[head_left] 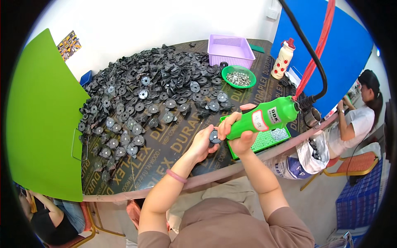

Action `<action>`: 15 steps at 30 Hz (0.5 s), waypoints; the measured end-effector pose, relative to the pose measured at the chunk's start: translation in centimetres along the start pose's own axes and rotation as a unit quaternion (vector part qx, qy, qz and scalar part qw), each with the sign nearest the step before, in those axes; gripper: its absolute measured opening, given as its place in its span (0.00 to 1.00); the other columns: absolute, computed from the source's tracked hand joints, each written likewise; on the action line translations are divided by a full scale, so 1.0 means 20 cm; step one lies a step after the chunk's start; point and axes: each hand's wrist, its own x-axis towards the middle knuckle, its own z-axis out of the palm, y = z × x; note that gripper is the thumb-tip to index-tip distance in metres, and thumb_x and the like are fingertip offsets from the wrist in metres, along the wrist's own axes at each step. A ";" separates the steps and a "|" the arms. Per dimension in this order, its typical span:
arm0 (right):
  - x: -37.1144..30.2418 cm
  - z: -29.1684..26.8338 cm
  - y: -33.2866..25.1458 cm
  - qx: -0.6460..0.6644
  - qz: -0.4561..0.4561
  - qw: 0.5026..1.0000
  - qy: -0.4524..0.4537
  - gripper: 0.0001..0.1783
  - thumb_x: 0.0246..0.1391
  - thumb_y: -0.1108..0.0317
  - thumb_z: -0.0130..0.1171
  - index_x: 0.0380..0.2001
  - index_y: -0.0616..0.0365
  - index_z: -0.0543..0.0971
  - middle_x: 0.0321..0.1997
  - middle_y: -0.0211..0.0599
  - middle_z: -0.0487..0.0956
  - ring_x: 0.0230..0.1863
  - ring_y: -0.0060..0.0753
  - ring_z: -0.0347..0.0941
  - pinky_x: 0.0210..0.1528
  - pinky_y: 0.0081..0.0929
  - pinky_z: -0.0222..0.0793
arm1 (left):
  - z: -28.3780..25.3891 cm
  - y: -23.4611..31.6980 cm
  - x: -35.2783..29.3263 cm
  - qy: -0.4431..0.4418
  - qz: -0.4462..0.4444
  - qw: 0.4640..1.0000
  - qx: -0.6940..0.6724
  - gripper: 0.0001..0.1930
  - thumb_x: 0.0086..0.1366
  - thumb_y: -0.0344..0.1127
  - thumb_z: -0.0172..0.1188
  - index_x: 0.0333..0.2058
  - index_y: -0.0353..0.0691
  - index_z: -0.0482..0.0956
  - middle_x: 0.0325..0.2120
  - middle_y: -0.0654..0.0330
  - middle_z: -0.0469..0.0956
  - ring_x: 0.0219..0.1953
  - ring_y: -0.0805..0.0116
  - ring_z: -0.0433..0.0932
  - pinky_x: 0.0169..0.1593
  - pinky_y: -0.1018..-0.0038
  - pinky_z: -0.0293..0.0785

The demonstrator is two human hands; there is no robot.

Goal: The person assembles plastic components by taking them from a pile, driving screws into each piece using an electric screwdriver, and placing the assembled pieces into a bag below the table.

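Note:
My left hand [201, 144] is closed on a small dark round plastic part [214, 137] with a pale centre, held up over the near side of the table. Wrapped round a bright green electric screwdriver [266, 119], my right hand [243, 142] tilts its nose down to the left, against or very close to the part. The screwdriver's tip is hidden by my fingers. A black cable [320, 70] runs up from its back end. Under the right hand lies a green tray [258, 143] with small silvery pieces at its right end.
A big heap of similar black parts [153, 78] covers the table's left and back. Behind stand a green bowl [239, 77] of metal pieces, a purple basket [230, 49] and a bottle [283, 60]. A metal cup [313, 118] and white sack [310, 155] are right. Other people [351, 120] sit nearby.

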 end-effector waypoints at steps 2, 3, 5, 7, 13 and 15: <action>0.00 0.00 0.01 -0.001 0.002 1.000 -0.007 0.39 0.45 0.44 0.60 0.47 0.58 0.54 0.18 0.38 0.68 0.15 0.28 0.65 0.19 0.24 0.65 | -0.01 -0.01 0.00 -0.002 0.006 1.000 -0.001 0.18 0.68 0.45 0.38 0.36 0.35 0.68 0.22 0.59 0.71 0.12 0.74 0.65 0.12 0.82 0.52; -0.01 0.01 0.01 0.000 0.003 1.000 -0.007 0.39 0.46 0.44 0.60 0.47 0.58 0.54 0.18 0.38 0.68 0.15 0.28 0.65 0.19 0.24 0.65 | -0.01 -0.01 0.00 -0.005 0.010 1.000 0.000 0.18 0.68 0.45 0.38 0.36 0.35 0.68 0.22 0.59 0.71 0.12 0.74 0.65 0.11 0.83 0.52; -0.01 0.01 0.01 0.001 0.003 1.000 -0.007 0.38 0.46 0.44 0.59 0.47 0.58 0.54 0.18 0.38 0.68 0.15 0.28 0.65 0.19 0.24 0.65 | -0.01 -0.01 0.01 -0.007 0.015 1.000 0.003 0.18 0.68 0.45 0.38 0.36 0.35 0.68 0.22 0.59 0.71 0.12 0.74 0.65 0.11 0.83 0.51; 0.00 0.02 0.00 0.000 0.006 1.000 -0.008 0.38 0.46 0.44 0.59 0.47 0.58 0.54 0.18 0.38 0.68 0.15 0.29 0.65 0.18 0.24 0.65 | -0.01 -0.01 0.00 -0.010 0.019 1.000 0.007 0.18 0.68 0.45 0.38 0.36 0.35 0.68 0.22 0.59 0.71 0.11 0.74 0.64 0.11 0.83 0.51; -0.02 0.00 0.03 -0.033 0.016 0.999 -0.024 0.37 0.45 0.42 0.59 0.46 0.54 0.54 0.17 0.38 0.66 0.14 0.32 0.64 0.16 0.28 0.63 | 0.00 -0.03 0.01 0.017 0.019 1.000 0.000 0.17 0.68 0.43 0.37 0.36 0.36 0.69 0.20 0.61 0.69 0.11 0.75 0.64 0.10 0.83 0.50; -0.04 0.00 0.06 -0.045 0.021 0.999 -0.020 0.36 0.45 0.43 0.60 0.44 0.54 0.55 0.17 0.39 0.67 0.14 0.32 0.64 0.18 0.27 0.63 | 0.01 -0.04 0.01 0.052 0.035 0.998 0.031 0.16 0.68 0.43 0.37 0.33 0.37 0.69 0.18 0.61 0.67 0.11 0.75 0.63 0.10 0.83 0.49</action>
